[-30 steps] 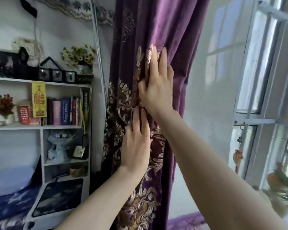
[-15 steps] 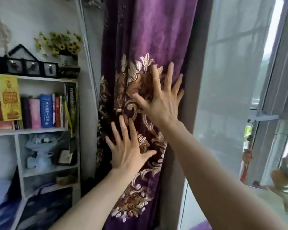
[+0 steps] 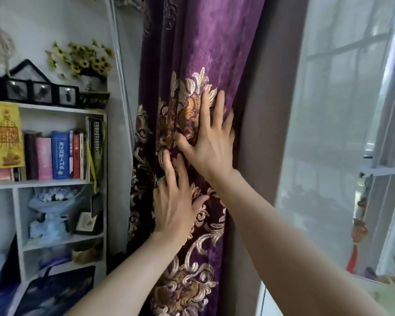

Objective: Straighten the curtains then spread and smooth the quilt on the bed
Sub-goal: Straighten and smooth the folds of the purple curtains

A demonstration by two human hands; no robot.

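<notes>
A purple velvet curtain (image 3: 210,49) with gold embroidered scrolls hangs gathered in folds down the middle of the view. My right hand (image 3: 211,142) lies flat on the embroidery at its right edge, fingers straight and pointing up. Just below and to the left, my left hand (image 3: 176,201) presses flat on the same curtain, fingers straight and close together, thumb out to the right. A sheer white curtain (image 3: 328,133) hangs to the right over the window. The bed and quilt are mostly out of view.
A white bookshelf (image 3: 55,182) stands close on the left with books, a yellow flower pot and black frames on top. A metal pole (image 3: 121,71) runs between shelf and curtain. An open window frame (image 3: 383,171) and a red hanging ornament (image 3: 357,236) are at the right.
Both hands slid on the curtain: the fingers that were spread half a second ago are drawn closer together, and the right hand sits nearer the curtain's right edge. My view moved closer.
</notes>
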